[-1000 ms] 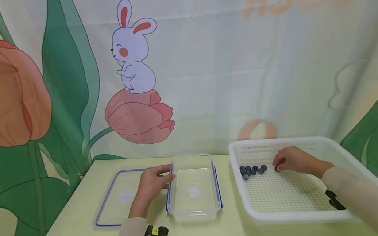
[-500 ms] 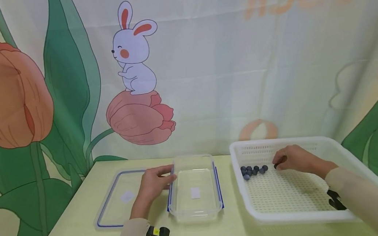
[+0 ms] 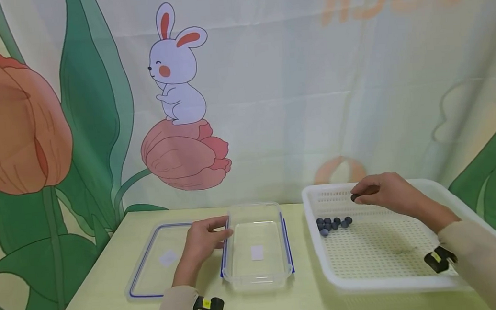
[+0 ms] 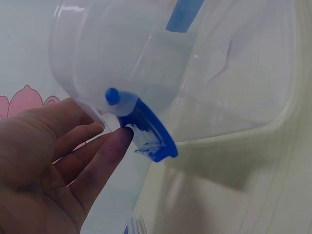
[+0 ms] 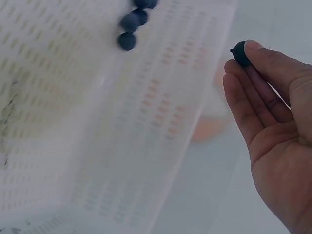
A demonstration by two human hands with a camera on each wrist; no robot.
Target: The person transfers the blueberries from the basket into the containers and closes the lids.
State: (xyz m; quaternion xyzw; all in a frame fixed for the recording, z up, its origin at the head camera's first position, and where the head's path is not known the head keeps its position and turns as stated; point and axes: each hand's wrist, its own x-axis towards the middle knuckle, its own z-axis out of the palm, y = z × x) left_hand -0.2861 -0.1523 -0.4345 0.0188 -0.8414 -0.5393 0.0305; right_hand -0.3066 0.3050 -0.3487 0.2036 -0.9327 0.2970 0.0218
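My left hand [image 3: 203, 236] holds the left side of a clear food container [image 3: 258, 280]. In the left wrist view, its fingertips touch the blue clasp [image 4: 148, 129], which hangs from the rim. Between thumb and fingertips, my right hand [image 3: 389, 193] pinches a dark blueberry [image 5: 240, 53], raised near the back wall of the white basket [image 3: 332, 279]. The right wrist view shows the berry's small pointed end. Several blueberries [image 3: 335, 224] lie clustered at the basket's back left. Inside the container there are no berries, and a pale label [image 3: 257, 253] shows through its base.
A clear lid with a blue seal [image 3: 145, 258] lies flat left of the container, partly behind the left forearm. A strip of pale yellow table [image 3: 300, 252] separates container and basket. Behind the table hangs a printed cloth [image 3: 272, 124] with a rabbit and tulips.
My right hand has risen from the basket floor with the pinched blueberry, toward the back wall. The left hand and container have stayed in place.
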